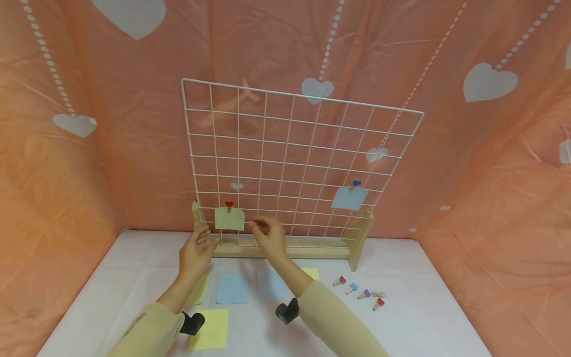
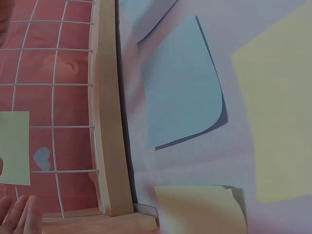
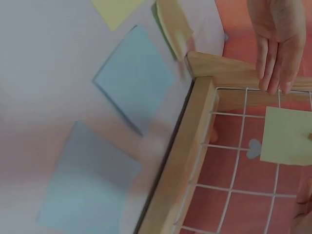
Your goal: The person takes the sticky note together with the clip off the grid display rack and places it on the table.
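A pale yellow-green sticky note point(image 1: 229, 219) hangs low on the left of a white wire grid point(image 1: 285, 163), under a clothespin with a red heart point(image 1: 229, 204). My left hand point(image 1: 197, 252) is by the note's lower left, beside the wooden stand; in the right wrist view its fingers point(image 3: 274, 63) look straight and reach the grid's edge. Just right of the note is my right hand point(image 1: 271, 239), fingers loosely bent, with nothing visible in them. On the grid's right, a light blue note point(image 1: 349, 198) hangs under a blue-heart clothespin point(image 1: 355, 184).
The grid stands in a wooden base point(image 1: 312, 253). Blue notes point(image 1: 232, 287) and yellow notes point(image 1: 210, 328) lie on the white table point(image 1: 428, 317) in front of it. Several heart clothespins point(image 1: 365, 294) lie at the right. Orange curtain point(image 1: 482, 163) surrounds the table.
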